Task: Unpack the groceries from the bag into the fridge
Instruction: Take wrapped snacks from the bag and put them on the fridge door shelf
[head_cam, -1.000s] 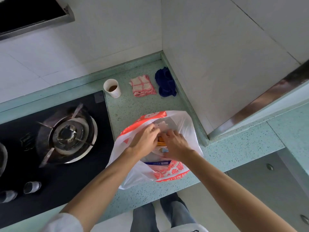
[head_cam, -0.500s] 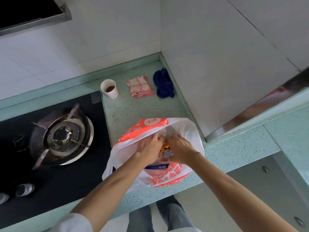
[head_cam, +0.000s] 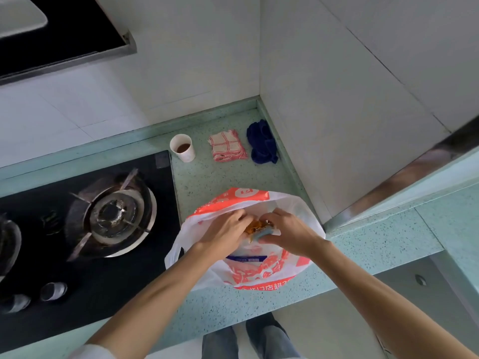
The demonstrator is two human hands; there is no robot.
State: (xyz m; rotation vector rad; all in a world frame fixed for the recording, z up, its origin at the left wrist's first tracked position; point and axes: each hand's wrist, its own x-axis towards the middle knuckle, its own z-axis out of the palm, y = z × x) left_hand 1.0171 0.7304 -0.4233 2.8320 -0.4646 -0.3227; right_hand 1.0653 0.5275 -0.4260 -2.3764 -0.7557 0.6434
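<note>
Fingers [head_cam: 240, 216] of the left hand [head_cam: 225, 233] bent down into the bag mouth, curled onto the left side of an orange packet [head_cam: 255, 226]. Right hand [head_cam: 289, 234] mirrors it: fingers arched over the packet's top, thumb tucked under its pale blue-green edge, a pinch. We read both hands as having hold of the one packet. The fingertips are partly hidden by it, so we cannot say how firm the grip is.

Packet sits between the two hands, just at the mouth, not yet clear of the rim. What it contains we cannot tell.

Bag [head_cam: 261, 277]: white plastic with orange print, slumped open on the near edge of the green counter [head_cam: 220, 182], just right of the hob [head_cam: 114, 215]. A blue-labelled item [head_cam: 246, 259] shows through the near wall of the bag, so at least one more thing is inside.

Far on the counter: paper cup [head_cam: 182, 149] with brown liquid, checked cloth [head_cam: 227, 146], dark blue cloth [head_cam: 261, 142] in the corner. None look like unpacked groceries.

Progress, as we judge it: early. No grocery lies outside the bag in this view, and no fridge is in view. The first lift-out is under way at best. Left to do: raise this packet free, carry it to the fridge wherever that stands, then repeat for the blue-labelled item and anything beneath it.
</note>
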